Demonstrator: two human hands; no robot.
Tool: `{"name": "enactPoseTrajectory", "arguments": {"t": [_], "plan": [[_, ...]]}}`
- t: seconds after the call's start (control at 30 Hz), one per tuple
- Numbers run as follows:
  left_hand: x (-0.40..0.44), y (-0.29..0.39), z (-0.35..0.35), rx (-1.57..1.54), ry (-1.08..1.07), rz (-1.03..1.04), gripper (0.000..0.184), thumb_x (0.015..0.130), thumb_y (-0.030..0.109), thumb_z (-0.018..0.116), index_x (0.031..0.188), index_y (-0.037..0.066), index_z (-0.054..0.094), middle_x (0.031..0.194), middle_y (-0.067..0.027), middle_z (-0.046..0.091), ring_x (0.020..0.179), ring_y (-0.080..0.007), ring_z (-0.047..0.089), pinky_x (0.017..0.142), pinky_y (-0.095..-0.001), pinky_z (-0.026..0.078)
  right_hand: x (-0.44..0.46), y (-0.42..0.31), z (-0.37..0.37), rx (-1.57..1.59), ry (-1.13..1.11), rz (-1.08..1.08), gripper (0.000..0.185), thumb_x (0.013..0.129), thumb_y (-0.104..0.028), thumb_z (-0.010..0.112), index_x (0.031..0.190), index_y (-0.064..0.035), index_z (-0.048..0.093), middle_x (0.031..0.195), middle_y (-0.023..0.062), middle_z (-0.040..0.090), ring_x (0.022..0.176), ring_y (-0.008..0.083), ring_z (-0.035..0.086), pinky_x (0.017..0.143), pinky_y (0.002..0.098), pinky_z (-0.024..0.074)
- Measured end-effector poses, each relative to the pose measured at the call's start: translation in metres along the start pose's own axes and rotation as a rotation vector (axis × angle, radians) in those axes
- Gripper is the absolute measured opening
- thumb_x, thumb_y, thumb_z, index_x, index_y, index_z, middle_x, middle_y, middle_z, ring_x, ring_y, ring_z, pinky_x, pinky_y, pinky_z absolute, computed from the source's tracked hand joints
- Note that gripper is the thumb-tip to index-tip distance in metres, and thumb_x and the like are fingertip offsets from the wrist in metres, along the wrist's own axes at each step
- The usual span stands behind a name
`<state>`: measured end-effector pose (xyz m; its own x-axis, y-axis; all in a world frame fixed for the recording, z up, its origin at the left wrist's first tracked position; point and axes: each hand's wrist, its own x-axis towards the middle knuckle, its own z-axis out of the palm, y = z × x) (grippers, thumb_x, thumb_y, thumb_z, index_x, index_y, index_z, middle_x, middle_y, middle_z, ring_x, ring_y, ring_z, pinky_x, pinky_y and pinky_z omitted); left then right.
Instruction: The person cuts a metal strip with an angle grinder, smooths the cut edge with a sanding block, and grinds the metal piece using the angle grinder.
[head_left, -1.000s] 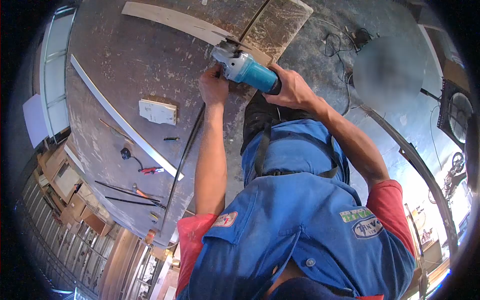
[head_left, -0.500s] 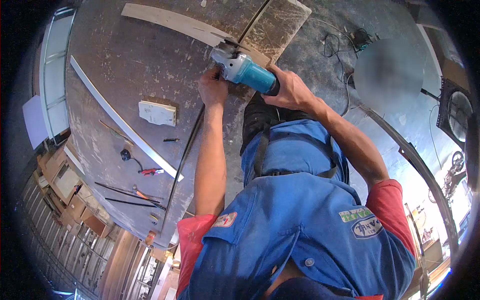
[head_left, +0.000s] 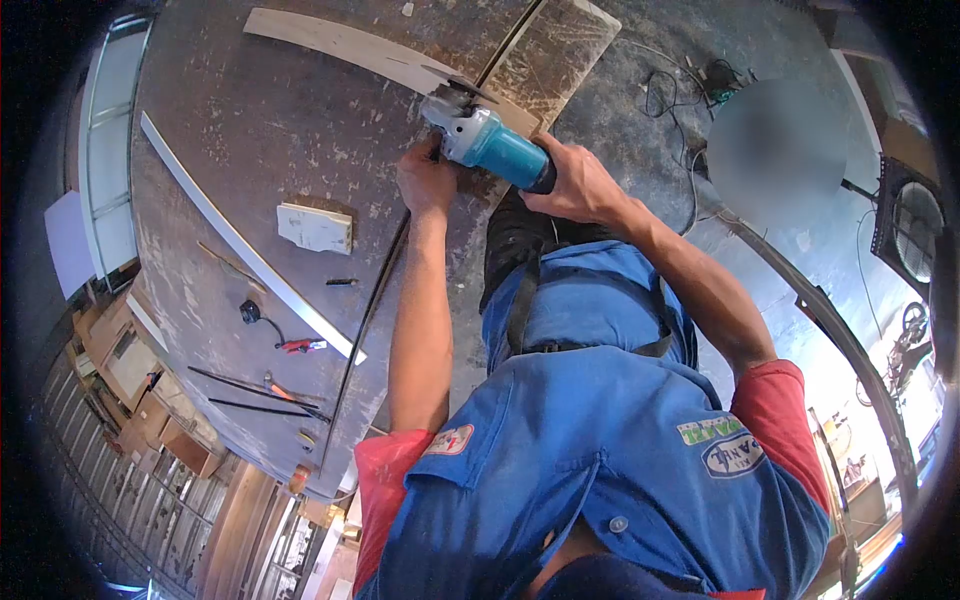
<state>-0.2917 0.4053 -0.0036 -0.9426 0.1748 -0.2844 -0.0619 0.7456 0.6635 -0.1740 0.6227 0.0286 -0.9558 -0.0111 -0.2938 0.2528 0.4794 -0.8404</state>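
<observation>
At the edge of the table [head_left: 230,110], the grinder [head_left: 497,150], judged heavy, rigid and best held at body and head, has its rear clasped by the right hand [head_left: 580,182]; the left hand [head_left: 428,183] curls beside its head, hold undetermined.

the left arm [head_left: 420,310] reaches forward almost straight, and the left hand [head_left: 427,182] is closed, fingers curled in. the right arm [head_left: 692,262] bends at the elbow, its forearm slanting inward, and the right hand [head_left: 582,186] is wrapped in a grip.
</observation>
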Motion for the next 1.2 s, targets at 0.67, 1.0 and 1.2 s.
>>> {"name": "enactPoseTrajectory", "arguments": {"t": [0.67, 1.0, 1.2], "plan": [[0.002, -0.002, 0.0, 0.072, 0.01, 0.038, 0.03, 0.088, 0.016, 0.066, 0.114, 0.006, 0.077, 0.105, -0.0216, 0.075, 0.099, -0.0392, 0.073, 0.082, -0.0448, 0.057, 0.0, 0.004, -0.001, -0.014, 0.006, -0.018, 0.069, 0.07, -0.031, 0.079, 0.127, 0.0003, 0.056, 0.098, 0.0301, 0.07, 0.095, 0.0493, 0.068, 0.085, 0.0527, 0.054], [0.004, -0.014, 0.006, 0.038, 0.042, 0.076, 0.028, 0.087, 0.016, 0.066, 0.111, 0.006, 0.077, 0.099, -0.0228, 0.074, 0.095, -0.0398, 0.073, 0.079, -0.0459, 0.055, 0.0, 0.004, -0.001, 0.002, 0.005, -0.013, 0.068, 0.07, -0.032, 0.08, 0.126, -0.0001, 0.058, 0.097, 0.0301, 0.07, 0.095, 0.0482, 0.069, 0.085, 0.0523, 0.0541], [0.004, -0.012, 0.005, -0.015, 0.008, 0.056, 0.028, 0.086, 0.013, 0.065, 0.111, 0.006, 0.077, 0.099, -0.0225, 0.075, 0.095, -0.0388, 0.074, 0.079, -0.045, 0.056, -0.001, -0.001, -0.004, -0.001, 0.007, -0.002, 0.067, 0.07, -0.031, 0.079, 0.126, 0.0001, 0.058, 0.096, 0.0303, 0.07, 0.094, 0.0485, 0.069, 0.085, 0.052, 0.0543]]}}
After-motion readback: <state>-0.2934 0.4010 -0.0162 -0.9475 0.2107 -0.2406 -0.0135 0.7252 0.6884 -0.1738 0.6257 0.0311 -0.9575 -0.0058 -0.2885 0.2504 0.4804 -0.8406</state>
